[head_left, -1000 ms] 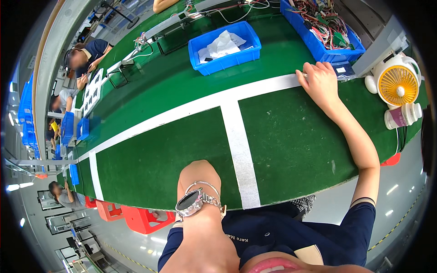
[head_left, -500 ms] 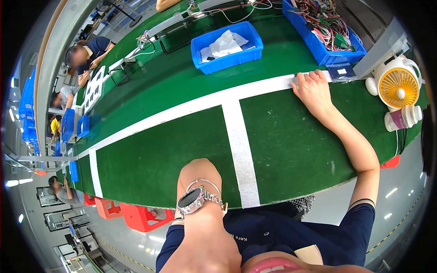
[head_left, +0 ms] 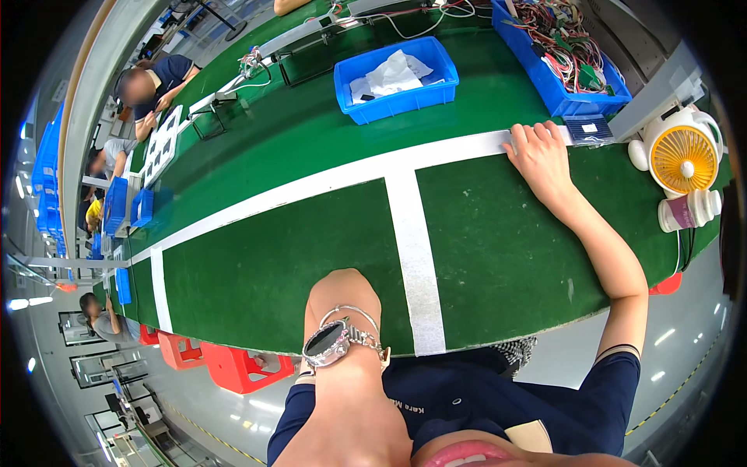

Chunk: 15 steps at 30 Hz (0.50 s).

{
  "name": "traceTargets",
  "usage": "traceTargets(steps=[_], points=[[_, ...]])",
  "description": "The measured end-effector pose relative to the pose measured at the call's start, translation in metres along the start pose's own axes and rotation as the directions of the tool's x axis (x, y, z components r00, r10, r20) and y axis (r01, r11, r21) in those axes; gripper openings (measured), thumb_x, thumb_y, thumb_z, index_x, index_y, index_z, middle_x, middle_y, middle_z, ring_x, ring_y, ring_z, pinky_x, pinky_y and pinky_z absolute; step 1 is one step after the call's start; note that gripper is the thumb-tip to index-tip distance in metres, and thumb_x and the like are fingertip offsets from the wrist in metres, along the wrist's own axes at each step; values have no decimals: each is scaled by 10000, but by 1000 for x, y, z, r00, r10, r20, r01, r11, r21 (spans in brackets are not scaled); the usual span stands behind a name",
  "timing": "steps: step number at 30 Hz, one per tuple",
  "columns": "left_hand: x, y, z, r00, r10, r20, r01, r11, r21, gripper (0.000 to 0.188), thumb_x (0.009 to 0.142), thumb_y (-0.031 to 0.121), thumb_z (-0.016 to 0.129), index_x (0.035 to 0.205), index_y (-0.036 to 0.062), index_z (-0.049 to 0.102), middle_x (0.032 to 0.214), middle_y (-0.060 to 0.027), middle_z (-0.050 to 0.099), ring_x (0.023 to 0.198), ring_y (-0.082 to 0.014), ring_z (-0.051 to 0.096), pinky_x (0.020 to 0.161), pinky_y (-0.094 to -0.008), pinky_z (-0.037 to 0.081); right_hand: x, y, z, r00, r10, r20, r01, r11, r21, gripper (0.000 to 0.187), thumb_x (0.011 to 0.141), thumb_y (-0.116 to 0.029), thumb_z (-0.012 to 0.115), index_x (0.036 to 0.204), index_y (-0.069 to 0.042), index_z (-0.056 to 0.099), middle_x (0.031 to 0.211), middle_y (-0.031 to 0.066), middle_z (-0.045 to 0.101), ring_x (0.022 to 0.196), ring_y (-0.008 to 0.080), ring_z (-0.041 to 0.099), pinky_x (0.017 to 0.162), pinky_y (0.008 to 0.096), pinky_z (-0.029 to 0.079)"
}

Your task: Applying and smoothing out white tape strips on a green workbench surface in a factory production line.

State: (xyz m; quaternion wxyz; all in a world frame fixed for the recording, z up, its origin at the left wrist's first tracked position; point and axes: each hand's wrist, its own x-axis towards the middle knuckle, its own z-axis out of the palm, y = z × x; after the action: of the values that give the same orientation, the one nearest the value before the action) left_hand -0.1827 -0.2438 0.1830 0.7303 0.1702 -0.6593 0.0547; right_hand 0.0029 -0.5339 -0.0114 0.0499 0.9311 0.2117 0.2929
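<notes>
My right hand (head_left: 542, 159) rests on the white stripe (head_left: 467, 149) that runs along the green table, its fingers loosely bent and slightly apart. No object shows in it. A small dark blue panel in clear plastic (head_left: 589, 129) lies just right of its fingertips. My left forearm stands upright, with the elbow on the tabletop, and carries a silver watch (head_left: 327, 343) and a bangle (head_left: 354, 308). My left hand (head_left: 350, 424) is close at the lower edge, blurred, with its fingers out of sight.
A blue bin (head_left: 397, 97) with crumpled white sheets stands beyond the stripe. At the far right another blue bin (head_left: 572, 103) holds tangled wires. A yellow-and-white fan (head_left: 685, 159) and a white jar (head_left: 689, 210) stand right. Co-workers sit far left; red stools (head_left: 233, 370) stand below the table edge.
The view has shifted slightly, so the bins and stripe sit a little farther right. My right hand stays on the stripe with its fingers a touch more spread. My left arm keeps its pose.
</notes>
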Motion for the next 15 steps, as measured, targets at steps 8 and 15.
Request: traceTargets(steps=[8, 15], points=[[2, -5, -5, 999, 27, 23, -27, 1000, 13, 268, 902, 87, 444, 688, 217, 540, 653, 58, 494, 549, -86, 487, 451, -276, 330, -4, 9, 7, 999, -48, 18, 44, 986, 159, 235, 846, -173, 727, 867, -62, 520, 682, 88, 599, 724, 259, 607, 829, 407, 466], [6, -15, -14, 996, 34, 81, -32, 999, -29, 282, 916, 88, 431, 687, 218, 532, 647, 57, 478, 548, -81, 475, 442, -271, 317, -2, 13, 10, 999, -36, -24, 42, 938, 343, 226, 851, -132, 716, 869, -47, 508, 699, 121, 596, 740, 306, 593, 813, 418, 460]])
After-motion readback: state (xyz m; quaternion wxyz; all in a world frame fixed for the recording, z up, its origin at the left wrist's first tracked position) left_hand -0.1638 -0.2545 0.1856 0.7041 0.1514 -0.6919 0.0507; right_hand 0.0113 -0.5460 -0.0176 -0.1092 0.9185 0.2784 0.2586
